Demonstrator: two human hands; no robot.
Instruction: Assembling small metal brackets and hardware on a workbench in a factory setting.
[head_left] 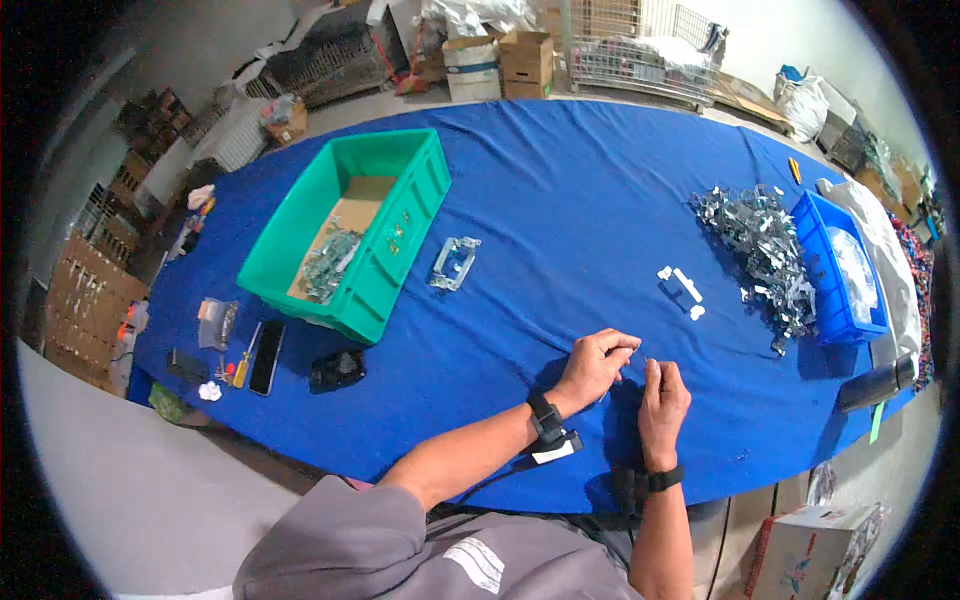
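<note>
My left hand (594,370) and my right hand (663,398) are close together over the near middle of the blue cloth (560,230). The fingertips of both are pinched, and small bits seem to show between them, too small to name. Ahead and to the right lies a white, bracket-like strip (687,284) with short lobed ends. Farther left, beside the green bin, is a small stack of silvery metal frames (455,264). A loose heap of thin metal pieces (755,250) spreads out at the right. Black bands (547,420) circle both my wrists.
A green bin (405,225) with metal parts stands at left; a blue bin (840,320) holding clear plastic is at right. Near the left edge lie a phone (266,358), a screwdriver (244,368) and a black bundle (338,371). A dark box (877,384) sits at the right edge.
</note>
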